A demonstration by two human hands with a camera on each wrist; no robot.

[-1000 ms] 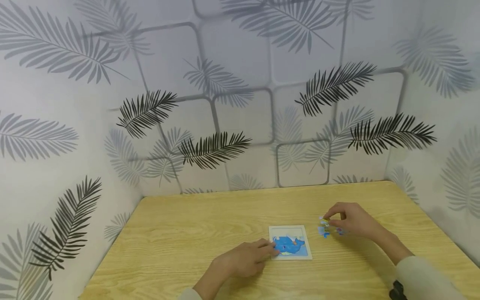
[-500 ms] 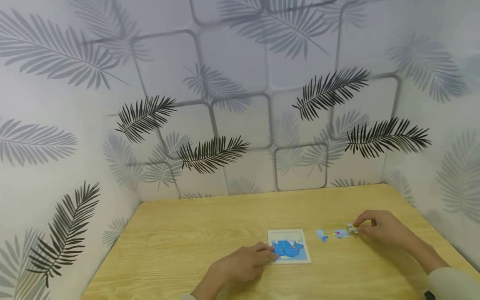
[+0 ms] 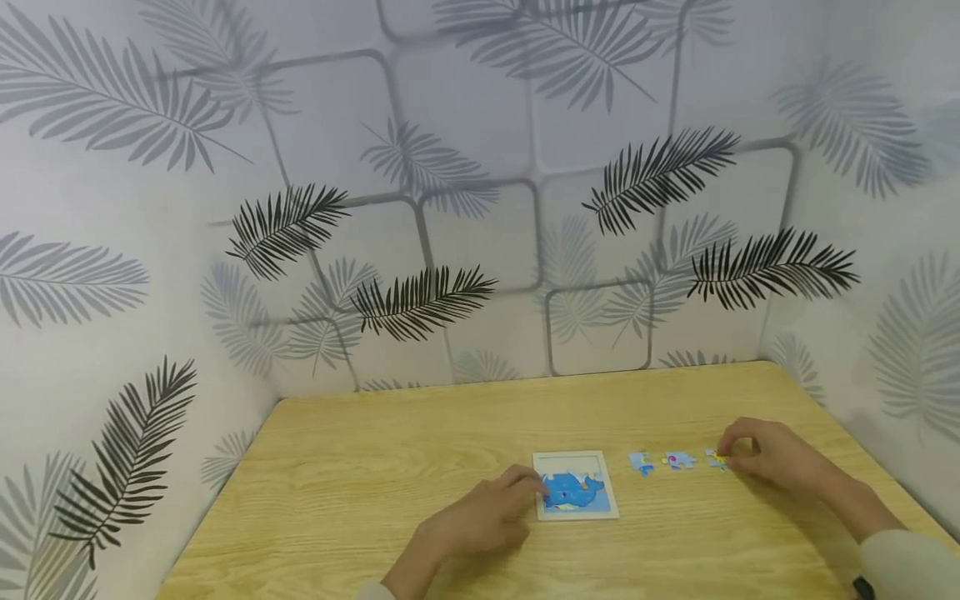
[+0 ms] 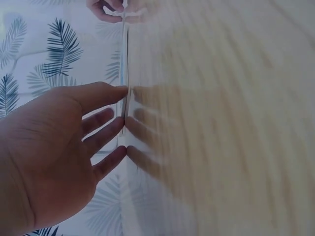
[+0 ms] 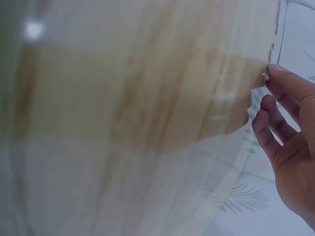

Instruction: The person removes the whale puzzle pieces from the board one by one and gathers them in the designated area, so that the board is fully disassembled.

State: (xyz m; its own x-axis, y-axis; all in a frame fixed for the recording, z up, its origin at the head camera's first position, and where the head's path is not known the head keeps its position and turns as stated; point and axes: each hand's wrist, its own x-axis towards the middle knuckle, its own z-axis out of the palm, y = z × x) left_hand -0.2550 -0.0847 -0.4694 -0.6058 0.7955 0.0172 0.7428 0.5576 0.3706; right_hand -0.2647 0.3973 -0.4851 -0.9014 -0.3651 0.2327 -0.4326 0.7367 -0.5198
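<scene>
Right grip (image 3: 778,456) pinching puzzle piece (image 3: 716,458) by right edge, left grip (image 3: 483,515) loosely spread, touching whale puzzle (image 3: 579,490)

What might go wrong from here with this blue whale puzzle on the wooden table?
The left hand touches the white square puzzle frame, so a stray push might shift it. The right hand pinches a small blue-and-yellow jigsaw piece at the row's end; it could slip, or a sideways sweep might knock the neighbouring blue-and-pink jigsaw piece.

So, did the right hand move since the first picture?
Yes. In the head view, the right hand moved right: it was left of the table's far right corner, now it is roughly below it.
</scene>
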